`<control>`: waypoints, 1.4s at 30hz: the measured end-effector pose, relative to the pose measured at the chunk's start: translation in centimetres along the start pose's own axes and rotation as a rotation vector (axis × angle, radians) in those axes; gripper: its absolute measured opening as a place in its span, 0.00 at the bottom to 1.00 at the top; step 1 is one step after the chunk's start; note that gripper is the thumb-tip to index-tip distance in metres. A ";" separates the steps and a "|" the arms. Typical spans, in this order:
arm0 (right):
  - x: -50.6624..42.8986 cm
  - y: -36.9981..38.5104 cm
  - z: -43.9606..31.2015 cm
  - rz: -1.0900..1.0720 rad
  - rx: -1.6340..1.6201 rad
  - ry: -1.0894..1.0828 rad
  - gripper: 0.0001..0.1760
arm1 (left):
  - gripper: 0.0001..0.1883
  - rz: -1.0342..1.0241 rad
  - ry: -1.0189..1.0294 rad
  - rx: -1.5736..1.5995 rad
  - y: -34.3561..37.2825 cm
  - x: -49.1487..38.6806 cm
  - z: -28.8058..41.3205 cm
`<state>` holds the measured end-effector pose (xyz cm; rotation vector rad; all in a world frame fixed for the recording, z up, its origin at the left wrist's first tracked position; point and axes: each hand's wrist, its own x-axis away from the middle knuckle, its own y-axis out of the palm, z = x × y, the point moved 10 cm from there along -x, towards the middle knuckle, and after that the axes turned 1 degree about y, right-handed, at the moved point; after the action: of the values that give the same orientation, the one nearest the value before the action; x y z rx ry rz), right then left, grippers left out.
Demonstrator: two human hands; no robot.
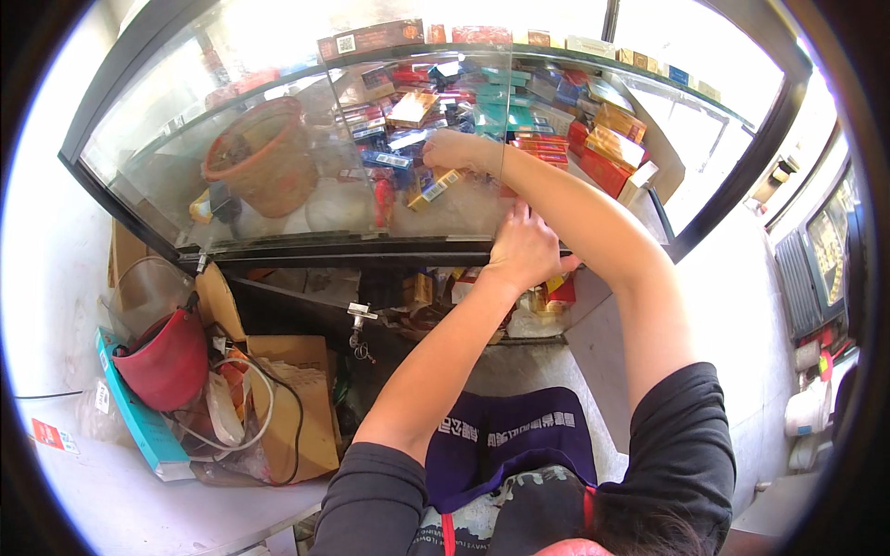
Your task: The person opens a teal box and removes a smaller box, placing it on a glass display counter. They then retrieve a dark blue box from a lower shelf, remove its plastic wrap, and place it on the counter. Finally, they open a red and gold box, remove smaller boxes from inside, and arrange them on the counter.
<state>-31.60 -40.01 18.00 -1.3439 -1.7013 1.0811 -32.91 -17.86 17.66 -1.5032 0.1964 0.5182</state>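
Note:
My right arm reaches through the opening of a glass display case, past the edge of a glass pane (417, 208). Seen through that pane, my right hand (459, 149) is bent down among small packets that look like cigarette packs. A yellow packet (436, 189) lies tilted right below its fingers; whether they grip anything is hidden. Blue packets (386, 160) lie just left of it. My left hand (526, 243) rests on the case's black lower rail (348, 251), fingers over the edge and thumb spread to the right. Stacked red packets (546, 147) stand behind it.
A terracotta pot (261, 160) is behind the pane at left. A lock (360, 316) hangs below the rail. A red cap or visor (163, 361), a turquoise box (135, 403) and an open cardboard box (299, 410) with cables sit at lower left. More packets (556, 288) fill the lower shelf.

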 end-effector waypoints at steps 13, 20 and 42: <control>7.2 -8.8 -2.5 0.669 -0.128 -0.036 0.13 | 0.37 0.152 -0.019 -0.026 -1.8 0.5 -0.3; 15.2 -10.8 -4.2 0.942 -0.179 -0.061 0.09 | 0.40 0.123 -0.052 -0.064 -1.6 0.8 -0.6; 32.7 -19.7 -29.0 0.001 -0.231 -0.105 0.06 | 0.10 0.728 -1.066 0.022 -31.9 25.9 -16.5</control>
<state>-20.24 -4.98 48.67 -1.4506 -1.9518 0.9942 7.00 -28.20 33.70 -0.9218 -0.1061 1.8055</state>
